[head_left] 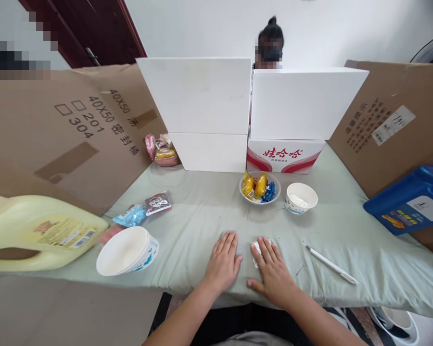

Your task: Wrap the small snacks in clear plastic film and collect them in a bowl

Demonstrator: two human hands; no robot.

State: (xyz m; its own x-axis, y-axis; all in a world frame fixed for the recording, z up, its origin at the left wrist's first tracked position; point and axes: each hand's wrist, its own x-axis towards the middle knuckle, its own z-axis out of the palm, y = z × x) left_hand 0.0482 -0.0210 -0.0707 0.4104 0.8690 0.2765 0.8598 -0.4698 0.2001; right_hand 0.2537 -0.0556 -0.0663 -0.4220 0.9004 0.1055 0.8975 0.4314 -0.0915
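My left hand (222, 262) lies flat, palm down, on the pale green tablecloth (202, 216) near the front edge, holding nothing. Just to its right my right hand (272, 269) also lies flat, its fingers resting on a small clear-wrapped packet (255, 248) that shows only at the fingertips. Beyond the hands stands a bowl (260, 188) holding yellow and blue wrapped snacks, with a white paper bowl (301, 197) beside it on the right.
A white pen (332, 265) lies right of my right hand. Stacked paper bowls (126, 251), snack packets (144, 209) and a yellow jug (39, 230) sit left; a blue jug (411, 202) right. White boxes (202, 110) and cardboard sheets wall the table. A person sits behind them.
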